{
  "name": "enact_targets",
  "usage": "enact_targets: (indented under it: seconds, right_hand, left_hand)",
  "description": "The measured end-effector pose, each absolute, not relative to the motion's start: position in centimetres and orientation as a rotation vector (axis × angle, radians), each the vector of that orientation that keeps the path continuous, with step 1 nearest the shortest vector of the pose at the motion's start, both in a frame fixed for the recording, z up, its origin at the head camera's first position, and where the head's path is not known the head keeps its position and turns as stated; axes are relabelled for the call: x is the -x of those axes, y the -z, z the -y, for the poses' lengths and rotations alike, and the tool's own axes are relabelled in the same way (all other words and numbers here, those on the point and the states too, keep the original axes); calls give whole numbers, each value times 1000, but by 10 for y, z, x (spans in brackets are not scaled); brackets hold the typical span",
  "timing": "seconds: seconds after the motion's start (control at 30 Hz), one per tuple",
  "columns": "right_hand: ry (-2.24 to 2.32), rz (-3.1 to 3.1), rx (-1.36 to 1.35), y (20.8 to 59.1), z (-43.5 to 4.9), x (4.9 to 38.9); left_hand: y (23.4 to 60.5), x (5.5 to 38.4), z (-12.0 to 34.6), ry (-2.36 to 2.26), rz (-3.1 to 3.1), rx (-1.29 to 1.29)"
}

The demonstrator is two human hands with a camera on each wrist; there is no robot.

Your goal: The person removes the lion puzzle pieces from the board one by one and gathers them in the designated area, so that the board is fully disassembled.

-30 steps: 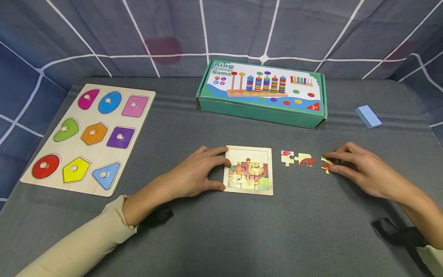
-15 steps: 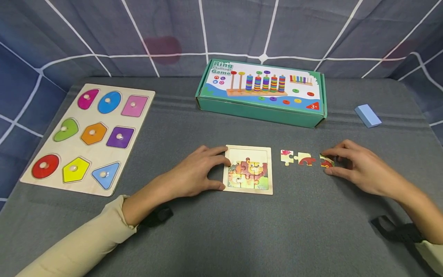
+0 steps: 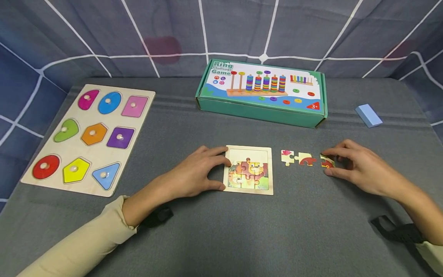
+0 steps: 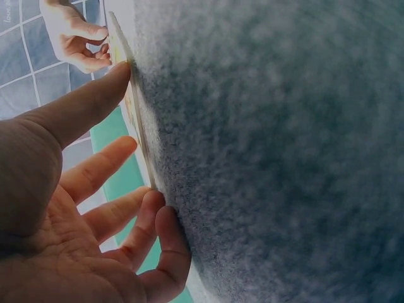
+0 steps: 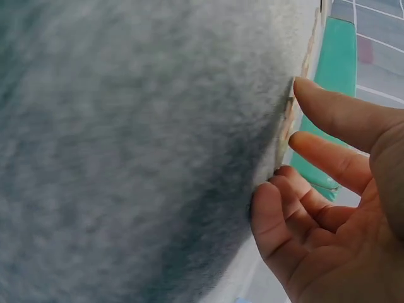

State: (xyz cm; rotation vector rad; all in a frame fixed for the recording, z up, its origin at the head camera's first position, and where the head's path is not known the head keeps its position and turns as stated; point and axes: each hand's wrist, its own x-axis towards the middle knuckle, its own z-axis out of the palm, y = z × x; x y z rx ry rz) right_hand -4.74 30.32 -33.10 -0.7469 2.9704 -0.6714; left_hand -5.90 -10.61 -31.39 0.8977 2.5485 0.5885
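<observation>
A square wooden puzzle tray point(image 3: 270, 169) lies flat, with several fitted jigsaw pieces point(image 3: 247, 175) showing a bear in its lower part and bare wood above. My left hand point(image 3: 195, 175) rests fingertips and thumb along the tray's left edge; in the left wrist view the straight thumb touches the rim. To the right of the tray, a pink-flowered piece point(image 3: 287, 157) and a piece with a red arch point(image 3: 306, 159) lie side by side, meeting at a tab. Beyond a small gap, my right hand point(image 3: 361, 167) pinches a red and cream puzzle piece point(image 3: 327, 162) between thumb and index finger.
A green ring game box point(image 3: 261, 113) stands behind the tray. At far left lies a wooden shape board point(image 3: 74, 144) with knobbed pieces. A light blue block point(image 3: 368, 116) sits at the back right. Checked cloth point(image 3: 235, 30) hangs behind the grey tabletop point(image 3: 249, 234).
The puzzle piece under my right hand has turned and shifted slightly, its red part now facing lower left of the hand. The left hand and tray have stayed put.
</observation>
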Motion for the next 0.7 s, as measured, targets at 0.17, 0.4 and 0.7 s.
enact_targets:
  seconds: [0.17,0.4,0.7]
  right_hand:
    - [676,-3007,642,323,-297,45]
    - [748,-2984,669,313,-273,41]
    - [832,-2900,834,301,-224,39]
  left_hand:
    - [314,59,106,-586,-2546,-897]
    - [314,59,108,-581,-2546,-890]
    - [315,59,108,-612,-2558,-873]
